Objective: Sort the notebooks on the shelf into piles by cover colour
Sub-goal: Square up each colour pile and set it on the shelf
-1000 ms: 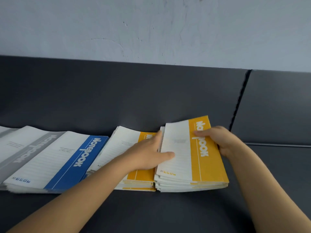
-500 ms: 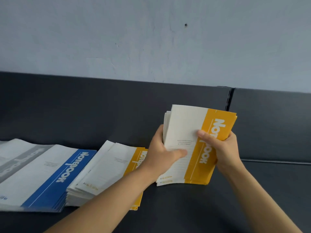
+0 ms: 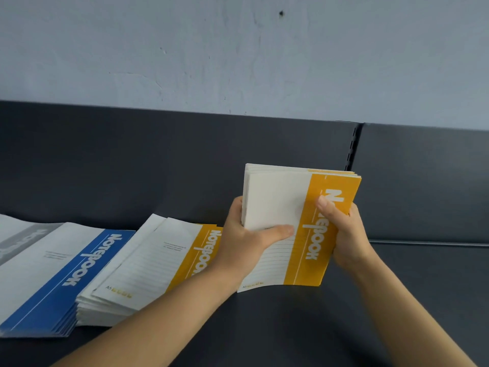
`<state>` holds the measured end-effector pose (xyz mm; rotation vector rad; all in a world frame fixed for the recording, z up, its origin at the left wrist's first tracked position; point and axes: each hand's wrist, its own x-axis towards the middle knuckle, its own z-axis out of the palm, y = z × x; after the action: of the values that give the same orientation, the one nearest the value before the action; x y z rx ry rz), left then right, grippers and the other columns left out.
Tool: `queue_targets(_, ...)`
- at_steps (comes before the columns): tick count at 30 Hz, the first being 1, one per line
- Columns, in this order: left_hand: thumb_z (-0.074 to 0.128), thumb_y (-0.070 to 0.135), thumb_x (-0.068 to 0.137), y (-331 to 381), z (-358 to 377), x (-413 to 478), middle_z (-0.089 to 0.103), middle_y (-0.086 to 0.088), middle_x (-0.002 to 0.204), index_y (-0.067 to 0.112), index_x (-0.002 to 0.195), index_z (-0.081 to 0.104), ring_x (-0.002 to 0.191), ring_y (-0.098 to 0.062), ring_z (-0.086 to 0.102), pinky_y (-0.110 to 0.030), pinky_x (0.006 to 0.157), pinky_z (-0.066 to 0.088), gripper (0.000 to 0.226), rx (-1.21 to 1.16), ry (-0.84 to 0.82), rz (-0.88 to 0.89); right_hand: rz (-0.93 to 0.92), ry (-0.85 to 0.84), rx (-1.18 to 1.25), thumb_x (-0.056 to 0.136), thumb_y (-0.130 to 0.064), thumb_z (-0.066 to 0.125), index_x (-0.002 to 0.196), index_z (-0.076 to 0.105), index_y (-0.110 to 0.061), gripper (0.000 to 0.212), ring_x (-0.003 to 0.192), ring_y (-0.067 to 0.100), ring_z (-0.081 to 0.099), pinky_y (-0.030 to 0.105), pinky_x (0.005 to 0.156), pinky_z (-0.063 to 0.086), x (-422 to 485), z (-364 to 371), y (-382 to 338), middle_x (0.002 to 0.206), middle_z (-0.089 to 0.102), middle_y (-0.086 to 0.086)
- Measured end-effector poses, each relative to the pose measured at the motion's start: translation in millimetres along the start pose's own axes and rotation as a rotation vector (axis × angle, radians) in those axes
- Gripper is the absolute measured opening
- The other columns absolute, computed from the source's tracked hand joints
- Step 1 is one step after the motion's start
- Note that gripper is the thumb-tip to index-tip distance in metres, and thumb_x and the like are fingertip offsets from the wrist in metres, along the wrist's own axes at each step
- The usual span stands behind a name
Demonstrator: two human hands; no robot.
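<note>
Whereas the yellow stack point(image 3: 277, 205) lay flat just right of the yellow pile point(image 3: 148, 260) a second ago, it now stands nearly upright, right of that pile and apart from it. Whether its lower edge rests on the shelf point(image 3: 264, 327) or hangs just above it cannot be told.

Left hand point(image 3: 246, 242): grip closed on the stack's white edge, thumb across the front cover.

Right hand point(image 3: 346, 231): grip closed on the yellow spine edge, thumb on the lettering.

Blue pile point(image 3: 53, 274): flat, abutting the yellow pile on its left.

Grey pile point(image 3: 16, 239): further left of the yellow pile, partly out of view.

Interpretation: raising the stack on end probably serves to square its edges. Since both yellow groups share a cover colour, the likely next step is to set the stack onto the yellow pile, leaving one pile per colour. The thin, flexible covers may fan or slip if either grip loosens.
</note>
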<state>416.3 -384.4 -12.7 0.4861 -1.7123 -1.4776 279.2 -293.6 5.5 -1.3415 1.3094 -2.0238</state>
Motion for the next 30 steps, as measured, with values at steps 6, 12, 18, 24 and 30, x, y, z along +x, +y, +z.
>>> queue_targets(6, 0.086, 0.036, 0.064, 5, 3, -3, 0.060, 0.015, 0.108, 0.038, 0.121, 0.041, 0.100, -0.004, 0.062, -0.014, 0.067, 0.054, 0.072, -0.052, 0.049, 0.104, -0.048, -0.003, -0.006, 0.055, -0.071, 0.074, 0.108, 0.063, -0.010, 0.081, 0.094, 0.030, 0.070, 0.037, 0.074, 0.058, -1, 1, 1, 0.103, 0.072, 0.009)
queue_targets(12, 0.077, 0.026, 0.080, 6, -11, 3, 0.058, 0.014, 0.113, 0.033, 0.127, 0.038, 0.105, -0.006, 0.058, -0.017, 0.073, 0.049, 0.062, 0.103, -0.100, -0.021, 0.115, -0.083, -0.099, 0.071, -0.029, 0.081, 0.107, 0.062, -0.017, 0.043, 0.091, 0.023, 0.071, 0.028, 0.068, 0.057, 1, -5, 0, 0.100, 0.074, 0.001)
queue_targets(18, 0.077, 0.024, 0.080, 11, -26, 12, 0.066, 0.004, 0.112, 0.020, 0.120, 0.049, 0.101, -0.012, 0.066, -0.029, 0.080, 0.057, 0.049, 0.209, -0.158, -0.124, 0.333, 0.058, -0.015, 0.068, -0.023, 0.074, 0.099, 0.066, -0.008, 0.035, 0.080, 0.028, 0.073, 0.035, 0.061, 0.059, -1, -2, 0, 0.091, 0.075, 0.009)
queue_targets(24, 0.079, 0.022, 0.077, 8, -23, 14, 0.070, -0.002, 0.104, 0.014, 0.112, 0.054, 0.094, -0.018, 0.068, -0.035, 0.083, 0.055, 0.043, 0.178, -0.108, -0.399, 0.700, 0.094, -0.032, 0.074, -0.023, 0.077, 0.101, 0.067, -0.006, 0.033, 0.075, 0.029, 0.073, 0.039, 0.062, 0.059, 0, -4, 7, 0.089, 0.075, 0.013)
queue_targets(30, 0.080, 0.024, 0.076, 0, -30, 13, 0.058, 0.005, 0.124, 0.018, 0.125, 0.048, 0.103, -0.008, 0.058, -0.022, 0.077, 0.049, 0.058, 0.540, -0.133, -0.310, 0.785, 0.124, -0.237, 0.074, -0.023, 0.080, 0.099, 0.066, -0.004, 0.034, 0.065, 0.026, 0.073, 0.034, 0.054, 0.057, 3, -9, 23, 0.079, 0.075, 0.010)
